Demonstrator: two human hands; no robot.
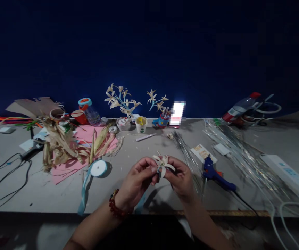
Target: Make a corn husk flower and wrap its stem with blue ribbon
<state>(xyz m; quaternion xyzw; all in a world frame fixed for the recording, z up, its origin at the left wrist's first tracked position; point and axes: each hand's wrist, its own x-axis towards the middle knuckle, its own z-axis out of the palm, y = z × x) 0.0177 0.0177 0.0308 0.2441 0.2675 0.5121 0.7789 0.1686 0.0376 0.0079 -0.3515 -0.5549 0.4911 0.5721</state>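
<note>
Between my two hands, above the front of the table, is a cream-coloured artificial flower (pixel 163 162) with narrow spread petals. My left hand (pixel 142 175), with a red bead bracelet (pixel 116 205) at the wrist, pinches the flower near its base from the left. My right hand (pixel 180 175) grips its petals from the right, thumb and fingers closed. A bit of light blue shows at the flower's base. To the left of my hands lies a roll of light blue ribbon (pixel 98 168), its loose end hanging over the table edge.
Dried husks (pixel 60 142) lie on pink paper (pixel 68 171) at left. Finished flower sprays (pixel 120 99) stand at the back by small tubs (pixel 140 125). A blue glue gun (pixel 217 175), bundled wires (pixel 243 159) and a power strip (pixel 291 175) lie at right.
</note>
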